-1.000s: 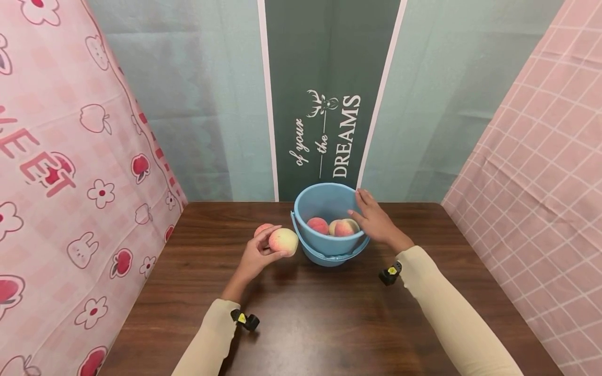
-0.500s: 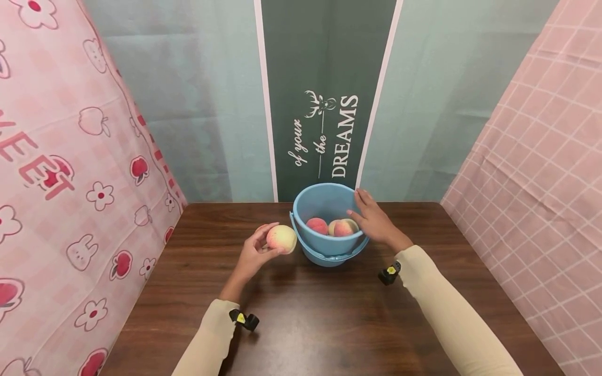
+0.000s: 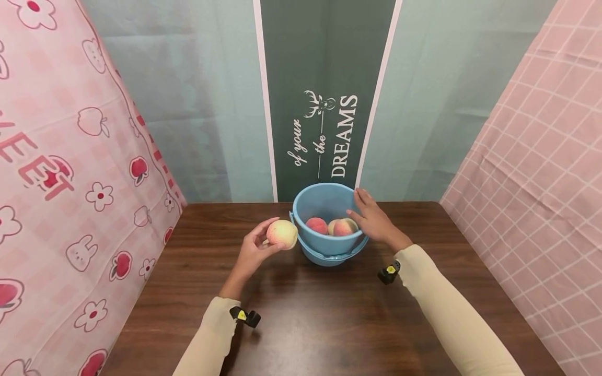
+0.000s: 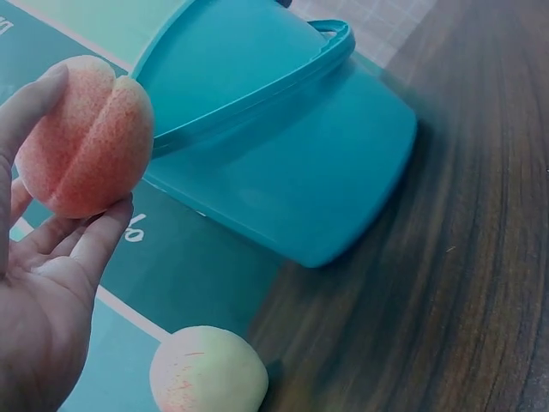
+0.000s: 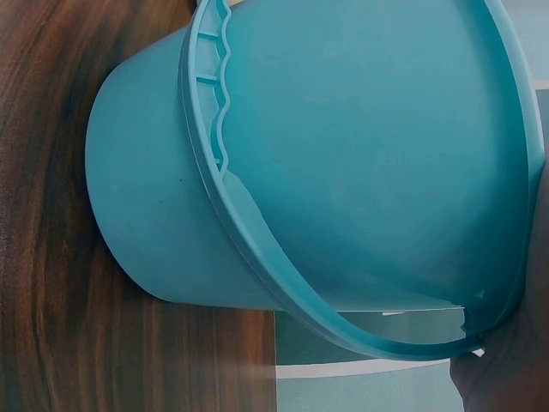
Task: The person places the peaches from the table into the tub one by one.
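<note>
In the head view, a peach point(image 3: 282, 234), pale yellow with a pink blush, is pinched between the thumb and fingers of my left hand point(image 3: 252, 250). It is raised beside the left rim of a blue bucket point(image 3: 329, 246); the left wrist view shows its redder, creased side. Inside the bucket lie a red peach point(image 3: 316, 225) and a pinkish peach point(image 3: 345, 227), with a yellowish one partly hidden beside it. My right hand point(image 3: 376, 222) holds the bucket's right rim, thumb over the inner side. Another peach point(image 4: 210, 371) rests on the table, hidden in the head view.
A dark brown wooden table point(image 3: 320, 324) carries everything. The bucket's handle point(image 3: 334, 257) hangs down across its front. Behind stands a green curtain point(image 3: 329, 52) with lettering, and pink cloths flank the left and right sides.
My left hand has lifted the peach slightly, up toward the bucket's left rim. The peach behind it has gone out of sight in the head view. My right hand stays on the bucket.
</note>
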`<state>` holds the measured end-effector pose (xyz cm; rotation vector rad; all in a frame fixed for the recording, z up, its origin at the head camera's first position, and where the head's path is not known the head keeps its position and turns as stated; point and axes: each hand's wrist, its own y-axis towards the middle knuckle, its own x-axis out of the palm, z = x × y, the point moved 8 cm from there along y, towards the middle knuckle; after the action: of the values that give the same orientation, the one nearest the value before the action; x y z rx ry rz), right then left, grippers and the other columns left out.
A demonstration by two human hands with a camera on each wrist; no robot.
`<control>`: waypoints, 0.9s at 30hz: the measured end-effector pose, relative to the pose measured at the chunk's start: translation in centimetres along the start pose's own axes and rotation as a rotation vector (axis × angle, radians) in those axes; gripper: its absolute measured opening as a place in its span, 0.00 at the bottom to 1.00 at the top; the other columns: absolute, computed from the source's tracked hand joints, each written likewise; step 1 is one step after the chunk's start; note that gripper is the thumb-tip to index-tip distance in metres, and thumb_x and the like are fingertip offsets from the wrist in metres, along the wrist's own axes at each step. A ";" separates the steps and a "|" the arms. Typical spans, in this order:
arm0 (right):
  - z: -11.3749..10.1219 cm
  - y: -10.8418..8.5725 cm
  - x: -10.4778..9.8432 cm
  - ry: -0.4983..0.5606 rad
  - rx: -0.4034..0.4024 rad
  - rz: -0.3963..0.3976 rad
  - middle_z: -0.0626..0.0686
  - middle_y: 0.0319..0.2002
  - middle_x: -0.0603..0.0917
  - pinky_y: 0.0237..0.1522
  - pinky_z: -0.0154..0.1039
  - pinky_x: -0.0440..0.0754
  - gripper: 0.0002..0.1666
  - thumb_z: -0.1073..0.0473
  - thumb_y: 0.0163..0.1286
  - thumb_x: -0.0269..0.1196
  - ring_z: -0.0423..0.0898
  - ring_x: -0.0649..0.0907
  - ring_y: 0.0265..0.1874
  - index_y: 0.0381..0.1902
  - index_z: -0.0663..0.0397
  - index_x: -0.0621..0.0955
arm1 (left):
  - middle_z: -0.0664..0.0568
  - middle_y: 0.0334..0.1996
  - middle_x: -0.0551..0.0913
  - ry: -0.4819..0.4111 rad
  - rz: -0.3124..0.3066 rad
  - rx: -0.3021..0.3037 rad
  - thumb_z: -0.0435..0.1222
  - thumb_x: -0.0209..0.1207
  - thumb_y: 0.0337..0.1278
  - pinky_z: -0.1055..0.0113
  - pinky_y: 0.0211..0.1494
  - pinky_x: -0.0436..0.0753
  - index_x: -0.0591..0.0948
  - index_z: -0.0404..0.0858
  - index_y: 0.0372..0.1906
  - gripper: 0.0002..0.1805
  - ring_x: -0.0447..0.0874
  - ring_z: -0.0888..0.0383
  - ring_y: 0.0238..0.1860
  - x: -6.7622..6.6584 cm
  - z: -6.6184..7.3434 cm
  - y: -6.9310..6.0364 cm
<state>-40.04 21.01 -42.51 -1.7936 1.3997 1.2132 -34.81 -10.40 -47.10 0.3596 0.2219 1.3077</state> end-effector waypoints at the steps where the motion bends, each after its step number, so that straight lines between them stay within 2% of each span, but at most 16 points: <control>1: 0.0 0.0 0.0 0.000 -0.001 0.002 0.57 0.82 0.41 0.75 0.66 0.48 0.46 0.41 0.80 0.47 0.58 0.41 0.80 0.82 0.58 0.45 | 0.40 0.62 0.78 0.000 -0.001 0.002 0.24 0.72 0.51 0.60 0.57 0.84 0.72 0.31 0.69 0.37 0.79 0.52 0.59 0.0 0.1 0.0; 7: -0.2 -0.1 0.0 0.000 0.005 0.003 0.57 0.82 0.41 0.75 0.65 0.48 0.46 0.41 0.80 0.48 0.57 0.41 0.80 0.82 0.57 0.45 | 0.41 0.62 0.78 -0.006 0.004 0.019 0.25 0.73 0.50 0.61 0.56 0.84 0.74 0.34 0.68 0.37 0.80 0.53 0.59 -0.1 0.5 0.1; 10: -0.2 0.0 -0.1 -0.003 0.006 0.002 0.56 0.82 0.41 0.76 0.65 0.48 0.46 0.41 0.80 0.47 0.57 0.41 0.80 0.82 0.57 0.45 | 0.41 0.63 0.78 -0.006 0.004 0.019 0.25 0.73 0.51 0.61 0.57 0.84 0.73 0.32 0.69 0.38 0.79 0.51 0.60 0.0 1.1 0.2; 16: -0.1 0.0 -0.1 0.003 0.002 0.006 0.58 0.82 0.41 0.76 0.65 0.48 0.45 0.41 0.80 0.48 0.57 0.41 0.80 0.81 0.59 0.47 | 0.44 0.63 0.78 -0.003 0.017 0.007 0.27 0.74 0.51 0.61 0.58 0.83 0.74 0.35 0.68 0.37 0.79 0.50 0.60 0.1 0.9 0.4; 21: 0.0 0.0 -0.1 0.004 -0.005 0.016 0.58 0.82 0.42 0.76 0.64 0.47 0.45 0.42 0.80 0.48 0.57 0.41 0.80 0.81 0.61 0.47 | 0.44 0.63 0.78 0.000 0.015 0.003 0.24 0.72 0.52 0.62 0.58 0.83 0.72 0.30 0.69 0.38 0.79 0.51 0.60 0.4 1.2 0.7; 27: 0.0 0.0 -0.1 0.011 -0.006 0.012 0.57 0.82 0.41 0.76 0.64 0.47 0.45 0.42 0.81 0.47 0.56 0.40 0.81 0.81 0.60 0.46 | 0.43 0.63 0.78 -0.007 0.007 0.005 0.20 0.71 0.50 0.61 0.58 0.84 0.74 0.34 0.69 0.37 0.79 0.52 0.59 1.0 2.2 0.9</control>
<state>-40.02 21.10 -42.41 -1.8008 1.4162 1.2161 -34.63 -9.56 -44.71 0.3693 0.2175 1.3131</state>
